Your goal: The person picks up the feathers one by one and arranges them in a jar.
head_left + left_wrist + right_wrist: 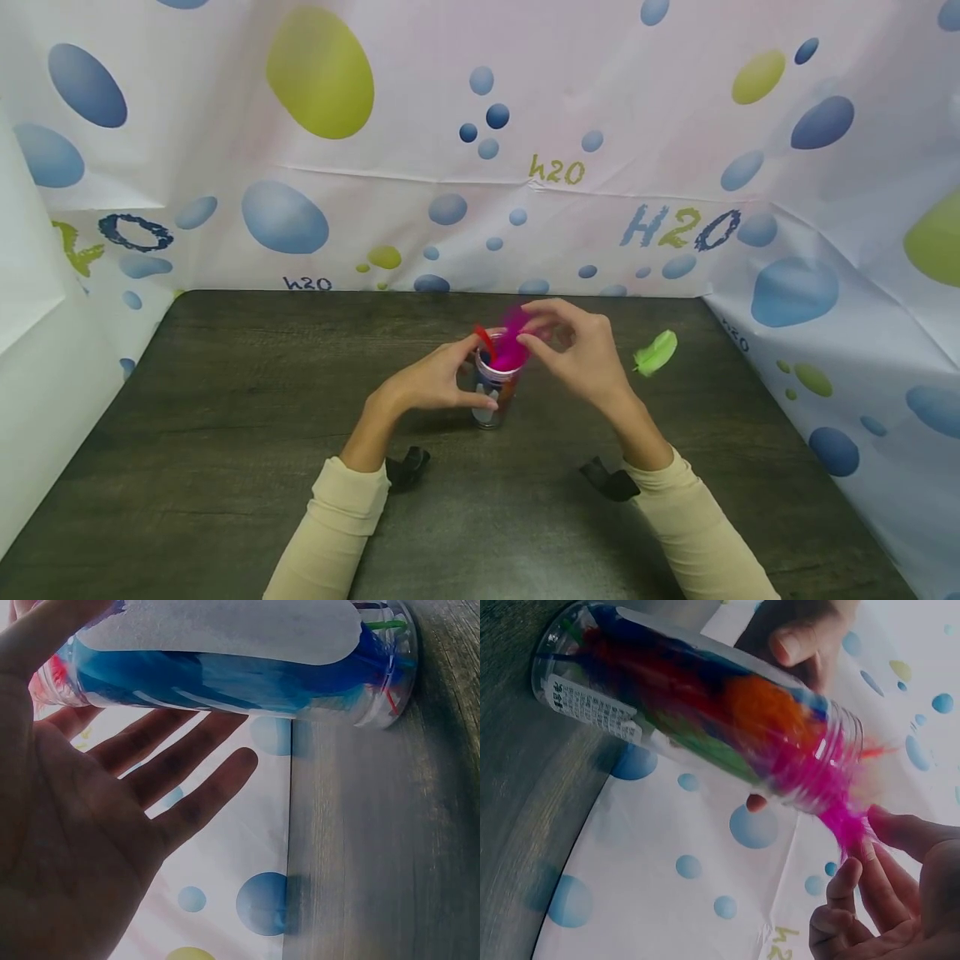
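A clear plastic jar (697,697) full of coloured feathers stands upright on the dark table. My left hand (431,379) holds it from the left, thumb across the front and fingers behind. White labels cover part of its side. At the open mouth, my right hand (576,346) pinches a magenta feather (844,825) between thumb and fingertips; its lower part is inside the jar. A red feather (485,340) sticks out over the rim. Blue feathers (225,679) show through the wall in the left wrist view, orange ones (772,712) in the right wrist view.
A light green feather (656,353) lies on the table (225,433) to the right of my right hand. Behind and beside the table hangs a white sheet (420,100) with blue and green spots. Black straps (408,468) show at both wrists.
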### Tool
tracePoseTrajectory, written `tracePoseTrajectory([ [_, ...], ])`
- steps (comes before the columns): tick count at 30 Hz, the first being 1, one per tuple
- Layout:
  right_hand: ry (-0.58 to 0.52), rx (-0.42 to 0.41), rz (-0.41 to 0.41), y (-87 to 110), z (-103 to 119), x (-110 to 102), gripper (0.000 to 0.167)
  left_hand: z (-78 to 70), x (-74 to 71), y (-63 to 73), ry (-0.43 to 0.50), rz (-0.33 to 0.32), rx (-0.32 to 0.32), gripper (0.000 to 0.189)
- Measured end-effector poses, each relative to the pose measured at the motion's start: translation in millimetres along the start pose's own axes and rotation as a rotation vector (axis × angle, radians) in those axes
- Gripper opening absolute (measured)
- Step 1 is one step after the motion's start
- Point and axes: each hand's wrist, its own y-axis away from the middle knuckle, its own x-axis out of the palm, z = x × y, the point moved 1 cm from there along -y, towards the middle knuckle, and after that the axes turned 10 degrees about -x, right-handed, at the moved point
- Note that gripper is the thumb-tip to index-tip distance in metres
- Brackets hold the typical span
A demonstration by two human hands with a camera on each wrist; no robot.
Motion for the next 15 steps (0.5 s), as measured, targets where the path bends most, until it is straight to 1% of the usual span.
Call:
tracePoseTrajectory([
  [4, -0.031, 0.008, -0.044, 1.0, -4, -6, 0.032, 1.0, 0.1, 0.1, 0.002, -0.001, 0.011, 0.087],
  [10, -0.078, 0.046, -0.114, 4.8, -10, -16, 0.029, 1.5, 0.5, -0.3, 0.009, 0.001, 0.012, 0.085],
  [13, -0.095, 0.059, -0.144, 8.4, -17, -24, 0.028, 0.3, 0.4, -0.5, 0.01, 0.0, 0.011, 0.085],
  [15, -0.132, 0.081, -0.158, 11.2, -23, -29, 0.027, -0.5, 0.2, -0.2, 0.009, -0.002, 0.011, 0.085],
])
